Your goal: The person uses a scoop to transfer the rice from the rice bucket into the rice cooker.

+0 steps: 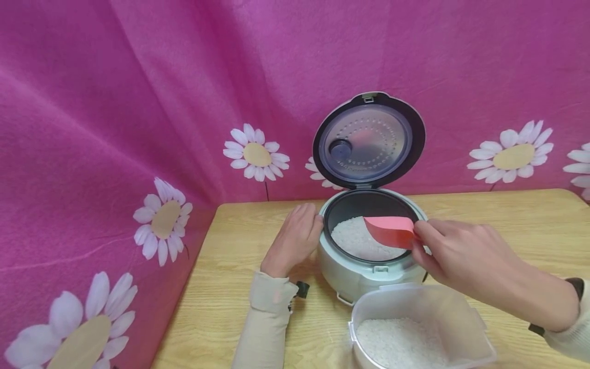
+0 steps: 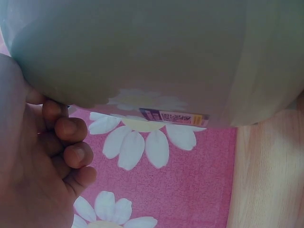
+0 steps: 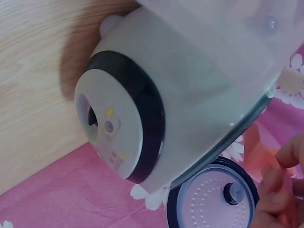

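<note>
A pale green rice cooker stands on the table, its lid raised. White rice lies in its dark inner pot. My left hand holds the cooker's left rim; in the left wrist view its curled fingers sit against the cooker's side. Over the pot, my right hand pinches the end of a pinkish-red scoop between thumb and fingers. The scoop is tilted, its mouth pointing left above the rice. How much rice it holds is hidden.
A translucent plastic bin with more rice stands just in front of the cooker. The wooden table meets a pink flowered cloth at the back and left. The cooker's control panel shows in the right wrist view.
</note>
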{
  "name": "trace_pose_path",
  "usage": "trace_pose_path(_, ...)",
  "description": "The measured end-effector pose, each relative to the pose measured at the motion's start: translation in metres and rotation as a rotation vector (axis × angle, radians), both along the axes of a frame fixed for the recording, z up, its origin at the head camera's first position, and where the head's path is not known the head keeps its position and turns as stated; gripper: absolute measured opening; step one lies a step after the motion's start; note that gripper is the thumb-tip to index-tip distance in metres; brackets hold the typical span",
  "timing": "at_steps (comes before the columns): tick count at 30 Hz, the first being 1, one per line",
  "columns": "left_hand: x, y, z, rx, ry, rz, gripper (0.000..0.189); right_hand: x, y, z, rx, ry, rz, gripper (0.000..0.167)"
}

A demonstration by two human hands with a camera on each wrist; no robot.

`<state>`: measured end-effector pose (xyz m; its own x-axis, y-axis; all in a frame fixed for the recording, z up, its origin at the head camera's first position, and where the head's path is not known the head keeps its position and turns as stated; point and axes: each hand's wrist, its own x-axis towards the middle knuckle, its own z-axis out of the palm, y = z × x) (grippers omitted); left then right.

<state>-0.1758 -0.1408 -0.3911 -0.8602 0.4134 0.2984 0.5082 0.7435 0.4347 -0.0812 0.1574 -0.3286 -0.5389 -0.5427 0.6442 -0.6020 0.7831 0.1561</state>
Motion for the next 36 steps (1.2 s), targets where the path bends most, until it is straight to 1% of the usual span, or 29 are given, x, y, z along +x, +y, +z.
trace_pose_path(5,0.000,0.000,-0.001,0.008,-0.010,0.004,0.018,0.011,0.000,0.004,-0.010,-0.005,0.011,0.054)
trace_pose_path(11,0.000,-0.001,0.000,0.003,0.009,-0.003,0.018,0.022,-0.001,0.009,-0.013,-0.009,0.025,0.053)
trace_pose_path(15,-0.001,-0.001,0.000,0.003,0.025,-0.004,0.019,0.030,-0.001,0.011,0.011,-0.048,0.019,0.054)
trace_pose_path(21,0.000,-0.001,-0.001,0.005,0.019,-0.004,0.019,0.039,0.002,0.011,0.047,-0.105,0.004,0.057)
trace_pose_path(23,0.000,-0.001,-0.001,0.006,0.013,-0.003,0.019,0.041,0.004,0.012,0.068,-0.137,-0.013,0.056)
trace_pose_path(24,0.000,-0.001,-0.001,0.008,0.009,-0.003,0.019,0.043,0.004,0.012,0.078,-0.155,-0.021,0.053)
trace_pose_path(27,0.000,-0.001,-0.001,0.009,0.001,-0.002,0.020,0.047,0.006,0.013,0.117,-0.228,-0.061,0.032)
trace_pose_path(29,0.000,-0.001,-0.001,0.010,-0.004,-0.002,0.020,0.051,0.006,0.014,0.150,-0.306,-0.109,0.023)
trace_pose_path(31,0.000,0.000,-0.001,0.009,-0.006,-0.001,0.020,0.053,0.006,0.015,0.183,-0.399,-0.155,0.026)
trace_pose_path(32,0.000,0.000,-0.002,0.008,-0.006,-0.001,0.020,0.054,0.006,0.015,0.196,-0.416,-0.168,0.026)
trace_pose_path(34,0.000,0.000,-0.001,0.008,-0.004,0.000,0.019,0.056,0.006,0.016,0.224,-0.490,-0.204,0.026)
trace_pose_path(36,0.000,0.000,-0.001,0.007,0.000,0.000,0.019,0.056,0.006,0.016,0.238,-0.527,-0.213,0.026)
